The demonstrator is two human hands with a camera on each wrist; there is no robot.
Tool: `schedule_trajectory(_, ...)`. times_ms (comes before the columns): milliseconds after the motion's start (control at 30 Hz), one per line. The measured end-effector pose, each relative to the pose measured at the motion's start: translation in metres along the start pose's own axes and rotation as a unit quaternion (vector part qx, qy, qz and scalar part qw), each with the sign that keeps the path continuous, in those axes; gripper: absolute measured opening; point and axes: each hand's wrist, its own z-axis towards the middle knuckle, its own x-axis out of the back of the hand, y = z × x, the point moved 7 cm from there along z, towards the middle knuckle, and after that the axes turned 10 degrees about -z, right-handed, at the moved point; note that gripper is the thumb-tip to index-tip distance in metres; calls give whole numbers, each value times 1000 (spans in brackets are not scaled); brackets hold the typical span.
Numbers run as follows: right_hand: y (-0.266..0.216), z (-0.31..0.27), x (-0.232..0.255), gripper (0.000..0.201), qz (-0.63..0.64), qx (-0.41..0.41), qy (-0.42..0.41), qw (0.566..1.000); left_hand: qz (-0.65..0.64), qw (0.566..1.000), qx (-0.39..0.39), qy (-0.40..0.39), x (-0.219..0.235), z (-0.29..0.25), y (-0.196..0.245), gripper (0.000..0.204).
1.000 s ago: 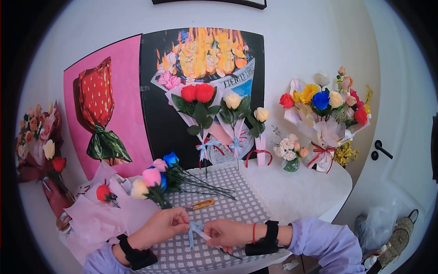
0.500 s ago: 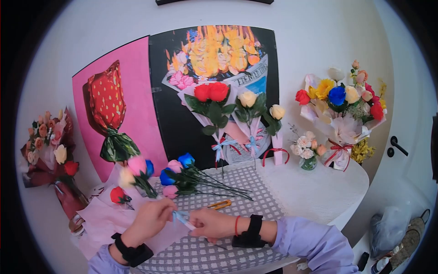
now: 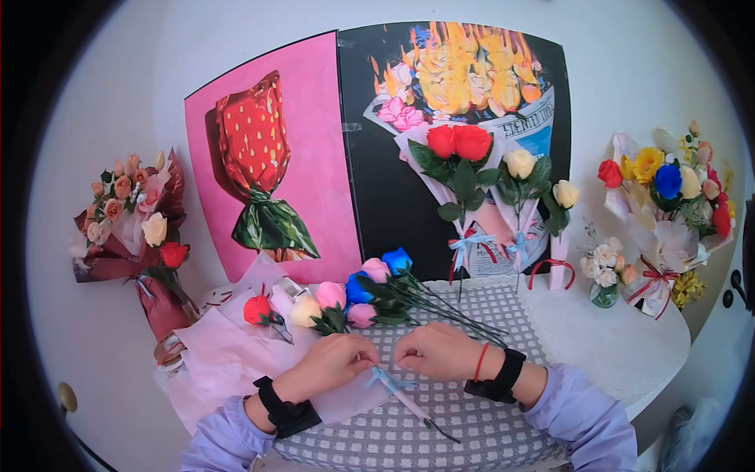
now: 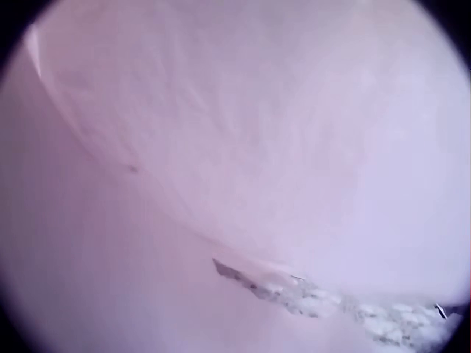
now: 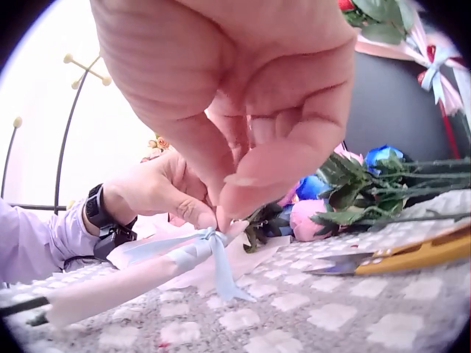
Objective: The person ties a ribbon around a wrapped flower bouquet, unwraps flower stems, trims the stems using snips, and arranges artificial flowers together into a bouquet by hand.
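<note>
The right hand [image 3: 440,350] had come off the wrapped stem [image 3: 408,403], which it gripped half a second earlier; its fingers curled near the bow, holding nothing visible. The left hand [image 3: 338,363] pinched at the blue bow [image 3: 382,378], whose loops looked formed, so the tying seemed nearly done. The stem lay low over the checked cloth [image 3: 491,425], its long axis slanting, bare tip toward the person's right, upper end away leftward.
</note>
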Motion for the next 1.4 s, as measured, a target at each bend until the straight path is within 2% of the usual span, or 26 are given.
schedule_trajectory(33, 4, 4, 0, 13, 10, -24, 5, 1000, 4, 1000, 4, 1, 0, 1, -3, 12)
schedule_trajectory(100, 7, 9, -12, 14, 28, -19, 5, 999, -28, 999, 17, -34, -4, 4, -9, 12)
schedule_trajectory(167, 9, 14, -16, 14, 49, -16, 3, 999, -37, 998, 25, -36, -2, 7, -6, 12)
schedule_trajectory(233, 9, 13, -12, 12, 146, -30, 32, 988, -53, 997, 39, -43, -3, 6, -5, 13)
schedule_trajectory(367, 11, 12, -22, 17, 105, -21, -2, 994, -41, 997, 14, -56, -7, 9, -1, 13)
schedule_trajectory(500, 4, 14, -19, 14, 88, -34, 2, 996, -69, 995, 23, -64, -7, 9, -8, 13)
schedule_trajectory(567, -1, 15, -15, 15, 2, -22, 30, 999, -62, 996, -6, -67, -8, 7, -13, 13)
schedule_trajectory(600, 0, 18, -20, 14, -1, -23, 28, 999, -54, 996, -26, -68, -10, 8, -17, 14)
schedule_trajectory(633, 1, 21, -25, 14, -4, -26, 28, 999, -68, 995, -5, -76, -10, 7, -19, 15)
schedule_trajectory(667, 2, 24, -28, 13, 0, -41, 30, 999, -66, 995, -8, -72, -10, 7, -20, 14)
schedule_trajectory(767, 6, 25, -32, 11, 25, -60, 25, 998, -95, 988, 64, -104, -13, 4, -29, 12)
schedule_trajectory(900, 6, 23, -31, 9, 60, -77, -20, 995, -142, 983, 72, -89, -15, 6, -27, 12)
schedule_trajectory(1100, 8, 20, -30, 7, 72, -101, -2, 992, -186, 973, 106, -82, -15, 6, -29, 12)
schedule_trajectory(1200, 6, 20, -29, 7, 68, -100, 10, 993, -181, 975, 95, -91, -17, 4, -26, 12)
schedule_trajectory(1267, 5, 18, -26, 6, 64, -104, 15, 992, -142, 985, 48, -87, -13, 7, -8, 13)
schedule_trajectory(1400, 4, 17, -25, 6, 63, -108, 10, 992, -125, 989, 44, -68, -11, 7, -2, 13)
